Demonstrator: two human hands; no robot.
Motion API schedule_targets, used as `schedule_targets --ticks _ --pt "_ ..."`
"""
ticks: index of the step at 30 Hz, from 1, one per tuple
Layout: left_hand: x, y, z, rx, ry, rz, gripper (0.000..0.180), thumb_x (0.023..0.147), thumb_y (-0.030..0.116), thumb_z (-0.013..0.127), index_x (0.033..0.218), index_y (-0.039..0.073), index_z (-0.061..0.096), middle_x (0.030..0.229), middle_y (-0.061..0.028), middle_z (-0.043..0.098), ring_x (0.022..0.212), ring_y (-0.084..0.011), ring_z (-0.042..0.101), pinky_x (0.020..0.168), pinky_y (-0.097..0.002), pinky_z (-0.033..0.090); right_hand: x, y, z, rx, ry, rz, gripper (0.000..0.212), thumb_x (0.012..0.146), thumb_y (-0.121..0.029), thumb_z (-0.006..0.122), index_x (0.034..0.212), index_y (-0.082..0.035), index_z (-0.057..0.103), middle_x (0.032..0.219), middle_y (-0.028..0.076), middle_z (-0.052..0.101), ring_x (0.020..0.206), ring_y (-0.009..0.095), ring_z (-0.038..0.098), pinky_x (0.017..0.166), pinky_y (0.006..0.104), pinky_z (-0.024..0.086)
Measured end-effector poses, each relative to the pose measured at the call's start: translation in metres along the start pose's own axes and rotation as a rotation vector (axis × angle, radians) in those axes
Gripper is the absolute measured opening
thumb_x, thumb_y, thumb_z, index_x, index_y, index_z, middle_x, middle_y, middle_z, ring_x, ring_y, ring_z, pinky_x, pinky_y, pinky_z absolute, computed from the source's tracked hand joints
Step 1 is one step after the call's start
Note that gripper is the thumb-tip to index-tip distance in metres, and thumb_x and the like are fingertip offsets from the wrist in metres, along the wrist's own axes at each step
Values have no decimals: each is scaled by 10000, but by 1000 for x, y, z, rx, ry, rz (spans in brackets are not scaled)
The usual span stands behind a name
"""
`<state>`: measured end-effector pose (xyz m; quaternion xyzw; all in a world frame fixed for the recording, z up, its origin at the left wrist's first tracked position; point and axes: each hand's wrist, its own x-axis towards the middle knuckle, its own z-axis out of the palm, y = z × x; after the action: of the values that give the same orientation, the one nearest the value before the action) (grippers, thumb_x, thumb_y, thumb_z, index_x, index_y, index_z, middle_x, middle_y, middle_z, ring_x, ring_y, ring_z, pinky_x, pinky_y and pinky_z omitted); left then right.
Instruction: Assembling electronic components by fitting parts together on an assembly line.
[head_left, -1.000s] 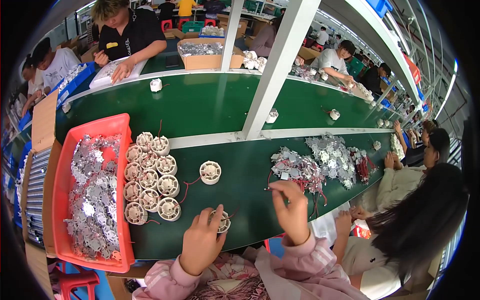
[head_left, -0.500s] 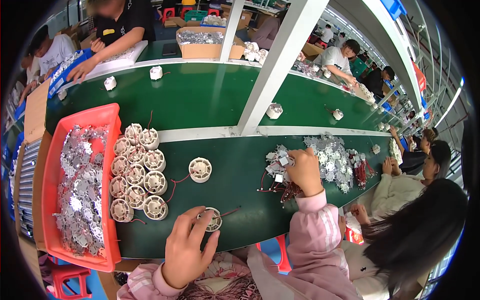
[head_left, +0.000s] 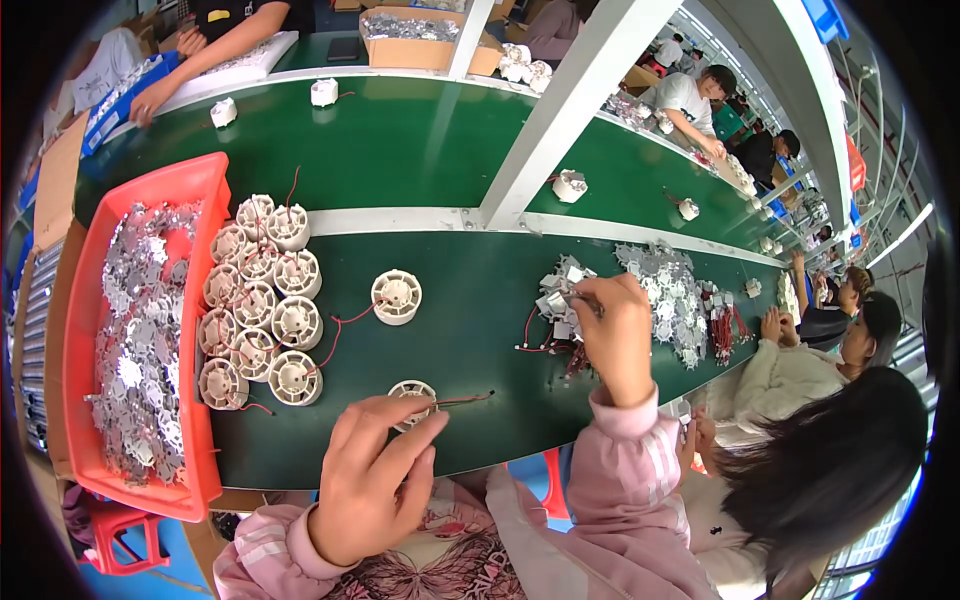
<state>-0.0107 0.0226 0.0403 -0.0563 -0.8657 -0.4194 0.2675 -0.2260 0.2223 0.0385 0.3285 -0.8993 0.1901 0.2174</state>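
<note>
My left hand is at the near edge of the green table. Its fingertips lie over the near side of a white round plastic housing with a wire sticking out to the right, and the thumb stands apart from the fingers. My right hand is closed in a pinch at a pile of small square metal-and-white parts with red wires. What sits between its fingertips is too small to make out. Another white housing with a red wire stands alone farther back.
Several white housings stand grouped beside a red bin of shiny metal plates. Flat silver plates and wired parts lie right of my right hand. A white post rises behind. A co-worker sits close at right.
The view has shifted, and the table's contents sit higher in it. My left fingers have come closer together over the housing's near side. My right hand stays at the parts pile, its fingertips pinching.
</note>
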Motion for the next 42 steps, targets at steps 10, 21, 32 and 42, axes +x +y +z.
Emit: schedule_targets --ticks 10,21,32,42 --pt "22 11 7 -45 4 24 496 748 -66 571 1241 -50 523 1347 -215 479 1269 -410 438 1077 -496 298 -22 -89 -50 823 -63 -264 194 746 27 694 933 2 646 889 132 674 719 234 599 671 319 463" --pt "-11 13 -13 -789 -439 -526 194 927 2 471 1094 -36 561 626 -30 477 538 -57 408 466 -252 318 -59 -118 -44 1049 -266 -63 336 711 -50 754 1031 18 673 999 148 623 747 232 569 684 315 451" --pt "-16 8 -17 -817 -431 -799 167 941 29 471 1029 -38 596 603 15 484 542 -19 376 475 -225 314 -67 -111 -34 560 -185 -431 492 578 -125 850 1003 32 658 1020 147 596 753 256 591 617 331 483" --pt "-20 -10 -5 -481 -345 -312 141 819 1 554 957 -13 582 660 -100 543 583 -275 513 529 -359 406 -61 -104 -43 721 -551 -328 485 603 -46 825 1040 49 638 931 157 626 730 269 613 597 320 499"
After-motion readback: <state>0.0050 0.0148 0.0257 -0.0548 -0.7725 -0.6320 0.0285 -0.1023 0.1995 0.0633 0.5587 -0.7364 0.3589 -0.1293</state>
